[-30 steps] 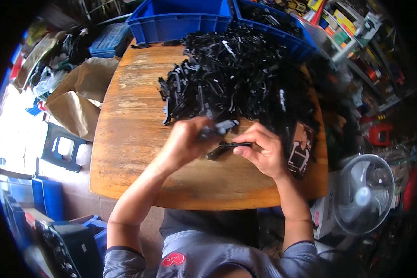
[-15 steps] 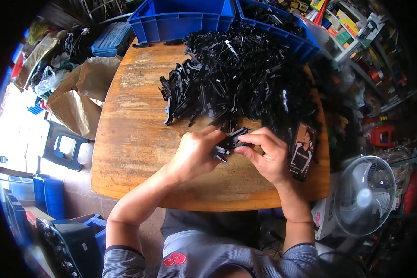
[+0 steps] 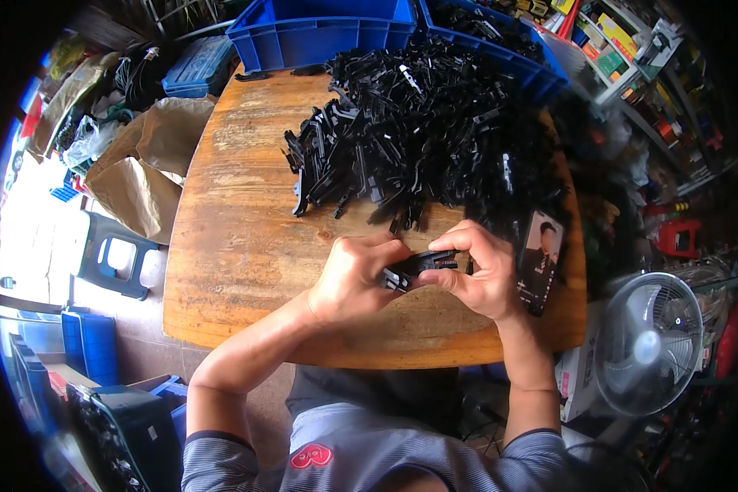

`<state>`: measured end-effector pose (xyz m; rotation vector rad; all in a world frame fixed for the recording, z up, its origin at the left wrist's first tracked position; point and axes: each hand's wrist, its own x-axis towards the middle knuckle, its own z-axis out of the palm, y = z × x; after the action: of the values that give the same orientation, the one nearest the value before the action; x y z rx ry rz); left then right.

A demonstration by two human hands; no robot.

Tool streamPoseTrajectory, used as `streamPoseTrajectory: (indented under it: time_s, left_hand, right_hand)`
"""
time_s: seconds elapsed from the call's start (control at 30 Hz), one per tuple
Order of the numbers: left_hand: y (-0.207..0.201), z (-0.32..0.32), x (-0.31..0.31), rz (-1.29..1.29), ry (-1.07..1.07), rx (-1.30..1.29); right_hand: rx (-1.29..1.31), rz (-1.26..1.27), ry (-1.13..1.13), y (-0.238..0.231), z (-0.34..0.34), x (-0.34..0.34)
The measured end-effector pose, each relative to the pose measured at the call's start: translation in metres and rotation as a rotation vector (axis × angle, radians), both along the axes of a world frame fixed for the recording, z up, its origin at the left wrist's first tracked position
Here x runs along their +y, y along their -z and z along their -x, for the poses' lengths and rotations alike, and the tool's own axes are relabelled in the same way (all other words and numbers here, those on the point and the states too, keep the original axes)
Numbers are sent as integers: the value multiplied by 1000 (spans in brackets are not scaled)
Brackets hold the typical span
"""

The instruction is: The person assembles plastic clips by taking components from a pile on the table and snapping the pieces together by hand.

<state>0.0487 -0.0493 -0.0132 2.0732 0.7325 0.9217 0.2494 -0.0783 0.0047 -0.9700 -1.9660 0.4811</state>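
Note:
Close over the front half of the wooden table, my two hands hold a black plastic part [image 3: 425, 263] between them. My left hand [image 3: 351, 277] is closed round its left end, and light grey bits show by the fingers. At the other end, my right hand [image 3: 485, 275] pinches it between thumb and fingers. Something small and copper-toned shows inside the part near the right fingertips; I cannot make out what it is. Beyond my hands lies a big loose heap of similar black plastic parts [image 3: 418, 135], a few of them reaching toward my fingers.
Two blue crates [image 3: 324, 45] stand behind the heap, the right one holding black parts. A phone [image 3: 541, 261] with a lit screen lies on the wooden table [image 3: 230, 221] by my right wrist. At right is a fan [image 3: 648, 346]; at left, a grey stool [image 3: 116, 254] and a paper bag [image 3: 143, 197].
The black part has turned in my hands and sits more level. My right fingers have shifted to its far end and spread round it. The phone's picture has changed.

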Motion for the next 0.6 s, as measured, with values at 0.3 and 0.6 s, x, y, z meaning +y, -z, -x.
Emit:
streamPoseTrajectory:
  time_s: [0.3,0.6]
  left_hand:
    - [7,1,11,-49,42,44]
    - [0,3,6,133,71,88]
  right_hand:
    - [179,223,-28,10,4,5]
    - [65,54,-56,3,5,5]
